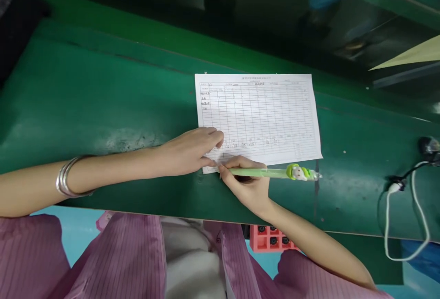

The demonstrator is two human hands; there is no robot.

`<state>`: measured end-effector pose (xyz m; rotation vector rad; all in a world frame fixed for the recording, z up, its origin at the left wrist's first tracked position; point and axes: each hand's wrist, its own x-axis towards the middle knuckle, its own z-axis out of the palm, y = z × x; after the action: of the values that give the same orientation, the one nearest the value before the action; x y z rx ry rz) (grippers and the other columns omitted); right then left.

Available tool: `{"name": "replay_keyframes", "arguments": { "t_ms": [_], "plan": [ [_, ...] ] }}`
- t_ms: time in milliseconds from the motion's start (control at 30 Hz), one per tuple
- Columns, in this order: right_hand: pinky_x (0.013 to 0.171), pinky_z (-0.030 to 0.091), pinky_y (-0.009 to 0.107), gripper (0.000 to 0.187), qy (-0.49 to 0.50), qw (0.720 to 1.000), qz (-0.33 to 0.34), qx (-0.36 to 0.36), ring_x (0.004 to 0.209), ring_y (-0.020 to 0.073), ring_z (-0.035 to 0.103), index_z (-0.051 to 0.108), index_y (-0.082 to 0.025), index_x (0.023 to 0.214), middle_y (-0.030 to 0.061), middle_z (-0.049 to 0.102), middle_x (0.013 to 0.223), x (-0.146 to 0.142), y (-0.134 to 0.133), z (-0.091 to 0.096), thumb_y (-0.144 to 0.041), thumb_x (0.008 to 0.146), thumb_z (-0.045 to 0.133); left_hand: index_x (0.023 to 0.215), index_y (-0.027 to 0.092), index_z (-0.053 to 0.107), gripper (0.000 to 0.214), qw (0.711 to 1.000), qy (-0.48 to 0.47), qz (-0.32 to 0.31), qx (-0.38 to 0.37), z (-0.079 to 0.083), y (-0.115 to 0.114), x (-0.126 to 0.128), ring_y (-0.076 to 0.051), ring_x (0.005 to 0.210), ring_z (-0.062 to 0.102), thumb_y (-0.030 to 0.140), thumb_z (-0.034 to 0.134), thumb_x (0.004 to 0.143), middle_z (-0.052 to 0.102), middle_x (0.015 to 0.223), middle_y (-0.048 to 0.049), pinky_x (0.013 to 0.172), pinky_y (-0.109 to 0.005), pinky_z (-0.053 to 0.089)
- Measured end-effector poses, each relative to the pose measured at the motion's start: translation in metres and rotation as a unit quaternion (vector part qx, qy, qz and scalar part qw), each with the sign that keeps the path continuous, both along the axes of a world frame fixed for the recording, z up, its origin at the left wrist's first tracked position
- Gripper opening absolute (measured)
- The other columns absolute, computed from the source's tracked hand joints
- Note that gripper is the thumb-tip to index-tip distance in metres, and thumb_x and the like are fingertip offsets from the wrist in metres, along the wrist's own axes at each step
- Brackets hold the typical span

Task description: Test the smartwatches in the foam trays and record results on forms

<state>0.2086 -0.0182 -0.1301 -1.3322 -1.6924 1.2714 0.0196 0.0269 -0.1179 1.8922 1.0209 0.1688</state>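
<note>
A white printed form [261, 116], ruled as a table with some handwriting, lies on the green bench. My left hand [192, 150] rests on its lower left corner, fingers loosely bent and the thumb apart from them. Close beside it, my right hand [249, 187] is closed around a light green pen [275, 173] with a decorated end. The pen leans low, with its decorated end to the right. Its tip is near the form's lower left edge, by my left thumb, and is hard to make out.
The green bench top [85, 106] spreads around the form. A white cable [414, 198] with a black connector hangs at the right edge. Below the bench edge sits a red compartment tray [263, 241] with black round parts. A dark object [20, 24] stands far left.
</note>
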Motion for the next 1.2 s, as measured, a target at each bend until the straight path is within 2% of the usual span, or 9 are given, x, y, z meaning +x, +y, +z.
{"name": "replay_keyframes", "arguments": {
  "t_ms": [167,333,600,967,1200],
  "plan": [
    [0.042,0.039,0.028,0.017,-0.007,1.0,0.011,0.024,0.046,0.0141,0.052,0.062,-0.02,0.065,-0.0002,0.06,0.055,0.0003,-0.0013,-0.0026,-0.02,0.081,0.067,0.092,0.019,0.047,0.017,1.0,0.009,0.002,-0.012,-0.0006,0.0013,0.0005,-0.018,0.08,0.051,0.019,0.061,0.082,0.053,0.088,-0.0018,0.063,-0.026,0.036],
    [0.042,0.041,0.028,0.016,-0.003,1.0,0.003,0.027,0.046,0.0149,0.054,0.063,-0.021,0.066,0.0002,0.062,0.055,0.0004,-0.0005,-0.0023,-0.02,0.082,0.067,0.092,0.019,0.047,0.018,1.0,0.004,-0.005,-0.008,-0.0014,0.0009,-0.0001,-0.018,0.079,0.051,0.021,0.061,0.082,0.052,0.088,-0.0019,0.062,-0.026,0.036],
    [0.044,0.043,0.029,0.017,0.037,0.999,0.025,0.015,0.049,0.0161,0.058,0.064,-0.019,0.066,0.0008,0.062,0.056,-0.0001,-0.0005,-0.0039,-0.016,0.082,0.068,0.093,0.019,0.047,0.018,1.0,0.007,-0.005,0.0,-0.0023,0.0018,0.0001,-0.017,0.078,0.05,0.018,0.061,0.081,0.051,0.087,-0.0012,0.061,-0.026,0.035],
    [0.046,0.044,0.03,0.017,0.022,0.999,0.019,0.023,0.051,0.0165,0.058,0.064,-0.02,0.068,0.0011,0.063,0.058,0.0012,-0.0018,-0.0022,-0.018,0.084,0.066,0.093,0.019,0.048,0.018,1.0,0.01,-0.012,-0.003,-0.0014,0.0021,0.0001,-0.017,0.077,0.051,0.025,0.062,0.083,0.052,0.087,-0.0018,0.061,-0.026,0.034],
    [0.044,0.044,0.029,0.018,0.016,0.999,0.03,0.017,0.048,0.0159,0.057,0.063,-0.02,0.066,0.0008,0.062,0.056,0.0021,-0.0013,-0.003,-0.021,0.084,0.067,0.093,0.019,0.048,0.019,1.0,0.014,-0.016,0.008,-0.0039,0.002,-0.0003,-0.017,0.077,0.051,0.02,0.062,0.081,0.052,0.086,-0.001,0.062,-0.026,0.034]
  ]
}}
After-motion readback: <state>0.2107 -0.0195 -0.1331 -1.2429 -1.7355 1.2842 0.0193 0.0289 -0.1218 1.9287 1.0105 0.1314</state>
